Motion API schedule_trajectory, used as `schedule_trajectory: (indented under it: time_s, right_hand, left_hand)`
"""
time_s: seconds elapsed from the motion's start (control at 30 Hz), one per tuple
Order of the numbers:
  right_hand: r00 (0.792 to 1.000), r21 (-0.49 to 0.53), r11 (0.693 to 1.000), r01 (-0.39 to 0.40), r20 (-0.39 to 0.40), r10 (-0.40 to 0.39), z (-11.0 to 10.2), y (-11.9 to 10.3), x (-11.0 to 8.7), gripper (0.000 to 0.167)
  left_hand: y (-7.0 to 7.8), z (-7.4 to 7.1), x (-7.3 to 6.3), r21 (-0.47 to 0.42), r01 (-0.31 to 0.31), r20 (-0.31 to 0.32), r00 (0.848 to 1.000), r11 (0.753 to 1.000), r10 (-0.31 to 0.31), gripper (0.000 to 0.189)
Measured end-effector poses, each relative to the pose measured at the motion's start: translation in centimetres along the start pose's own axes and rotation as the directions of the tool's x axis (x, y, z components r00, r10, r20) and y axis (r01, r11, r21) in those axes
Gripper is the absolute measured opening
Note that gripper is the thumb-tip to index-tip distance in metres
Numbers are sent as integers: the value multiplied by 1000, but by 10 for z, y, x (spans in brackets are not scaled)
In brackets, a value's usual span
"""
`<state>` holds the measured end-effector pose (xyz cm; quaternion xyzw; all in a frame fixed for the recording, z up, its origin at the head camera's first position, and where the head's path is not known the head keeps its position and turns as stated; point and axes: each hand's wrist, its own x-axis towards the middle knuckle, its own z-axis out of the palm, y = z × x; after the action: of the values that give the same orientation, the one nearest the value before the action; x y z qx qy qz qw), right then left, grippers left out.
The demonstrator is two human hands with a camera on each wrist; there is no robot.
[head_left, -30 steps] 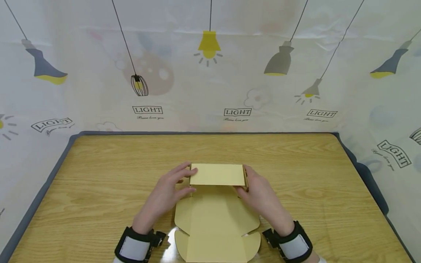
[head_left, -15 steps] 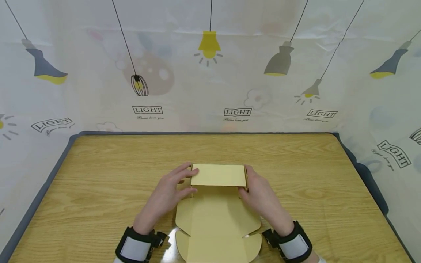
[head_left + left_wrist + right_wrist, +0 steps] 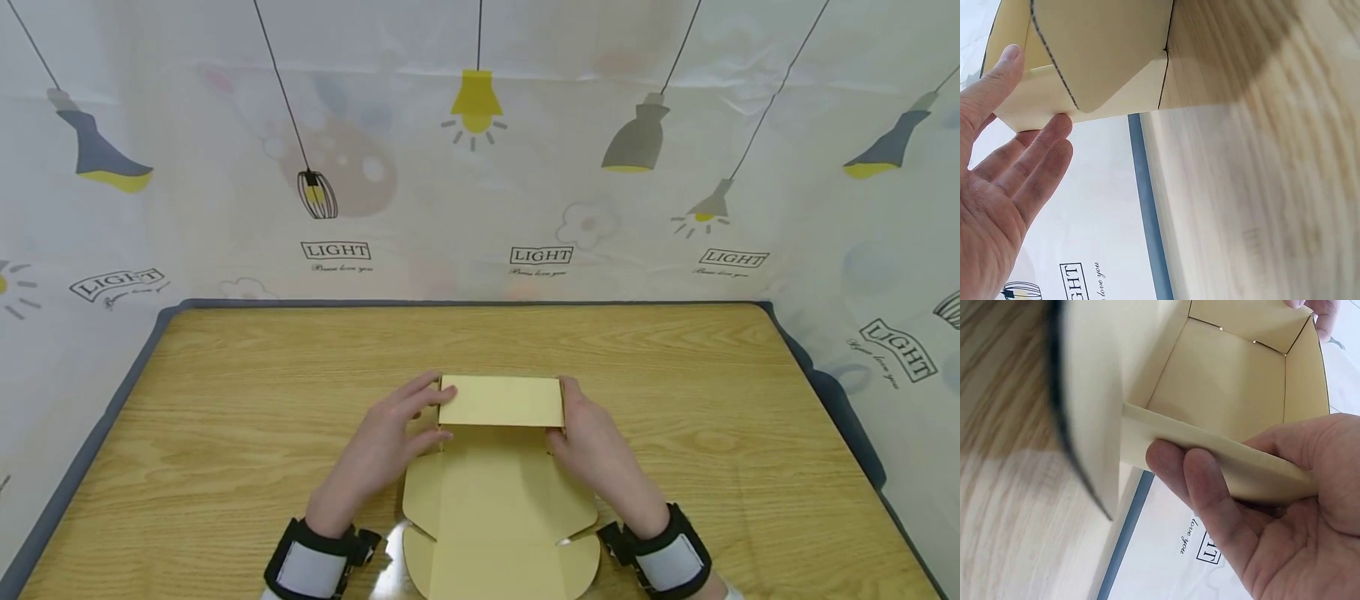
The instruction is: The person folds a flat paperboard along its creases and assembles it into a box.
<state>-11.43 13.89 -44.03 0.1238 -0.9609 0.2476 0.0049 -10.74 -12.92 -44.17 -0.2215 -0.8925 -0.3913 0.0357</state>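
Observation:
A partly folded cardboard box (image 3: 501, 402) stands near the middle of the table, its far wall upright. The long lid panel (image 3: 491, 500), with rounded side flaps, stretches from it toward me. At the box's left end, my left hand (image 3: 378, 442) holds a corner; the left wrist view shows its thumb at the rim and fingertips against the outer side. My right hand (image 3: 600, 450) grips the right end. In the right wrist view, the right side wall (image 3: 1210, 447) runs between thumb and fingers, and the box's bottom (image 3: 1225, 381) shows inside.
The wooden table (image 3: 225, 400) has a dark blue-grey edge (image 3: 480, 303) at the back. Behind it hangs a white cloth backdrop (image 3: 420, 167) printed with lamps. Each wrist wears a black band (image 3: 311, 554).
The box has slid very slightly right and toward me with both hands on it. Both holds look much the same.

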Motion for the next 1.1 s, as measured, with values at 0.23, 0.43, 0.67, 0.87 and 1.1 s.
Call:
schedule_trajectory:
  time_s: [0.23,0.43,0.67,0.87,1.1]
  right_hand:
    - [1000,-13,1000,-15,-10,15,0,0,0,57]
    - [999,-4,999,-53,-4,53,0,-1,-1,56]
    - [999,27,999,-45,22,44,-1,3,0,57]
    - [994,111,994,-8,111,-5,-8,13,1,68]
    - [961,257,966,-21,270,-51,-21,26,1,85]
  left_hand:
    - [3,2,1,16,3,-2,1000,1000,-3,47]
    - [3,3,1,16,4,6,1000,1000,-4,48]
    - [2,5,1,2,-4,3,1000,1000,4,48]
    - [0,4,0,-25,-4,3,1000,1000,4,48]
    - [-3,-2,0,-56,23,27,999,998,-22,49]
